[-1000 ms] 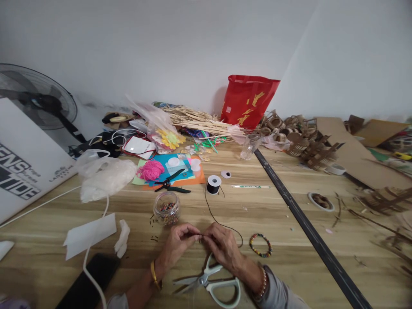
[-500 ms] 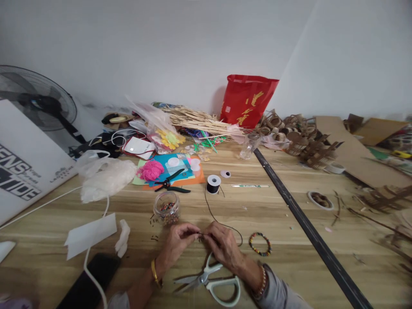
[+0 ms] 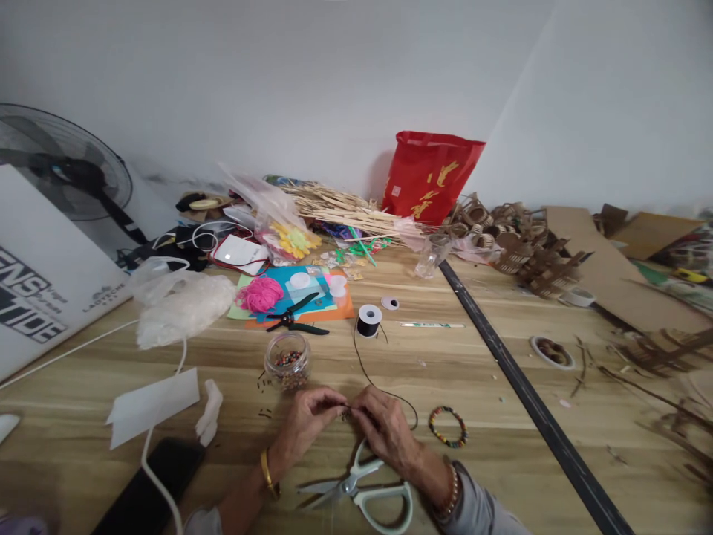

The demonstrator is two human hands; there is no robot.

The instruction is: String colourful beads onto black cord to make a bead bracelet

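Observation:
My left hand [image 3: 313, 420] and my right hand [image 3: 384, 423] meet fingertip to fingertip above the table, both pinching the black cord [image 3: 365, 365]. That cord loops from a white-ended spool [image 3: 369, 321] round to my right hand. Small dark bits lie beneath the fingertips, too small to make out. Left of the spool, a clear jar [image 3: 288, 362] holds many coloured beads. A beaded bracelet [image 3: 448, 426] rests right of my right hand. Open scissors [image 3: 350, 487] with pale handles lie between my forearms.
Black-handled pliers [image 3: 292, 318] lie on coloured paper beside pink yarn [image 3: 261, 295]. A plastic bag [image 3: 183, 305], white cable and dark phone [image 3: 150, 487] occupy the left. A black strip [image 3: 523, 386] crosses the table at right. Behind stand a red bag [image 3: 431, 178] and woven baskets [image 3: 546, 264].
The view has shifted slightly. Both hands stay together at nearly the same spot, with their fingertips still on the cord.

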